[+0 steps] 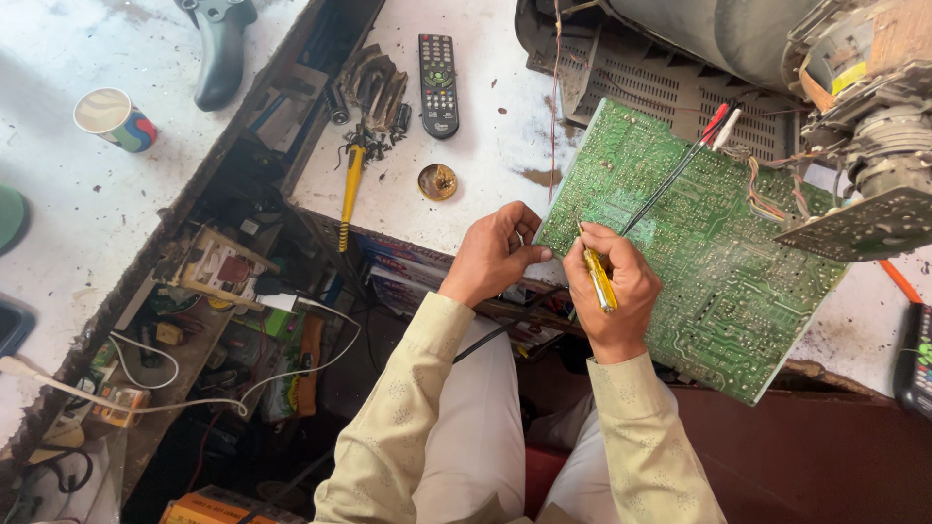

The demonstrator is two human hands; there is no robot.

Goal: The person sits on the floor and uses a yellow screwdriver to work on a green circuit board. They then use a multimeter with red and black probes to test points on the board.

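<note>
The large green printed circuit board (699, 262), solder side up, is tilted at right of centre in the frame, against the grey television chassis (660, 78). Its left edge is pinched by the left hand (495, 254). A yellow-handled screwdriver (597, 277) is clenched in the right hand (612, 291), its tip set on the board; a steady board and light pressure are judged best. A small round brass tin (437, 181) holds something dark; a paper cup (115, 118) is seen at upper left, its contents unclear.

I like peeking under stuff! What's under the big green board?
The green circuit board lies tilted over the white table and a grey vented cover. Whatever else lies beneath is hidden by the board.
</note>
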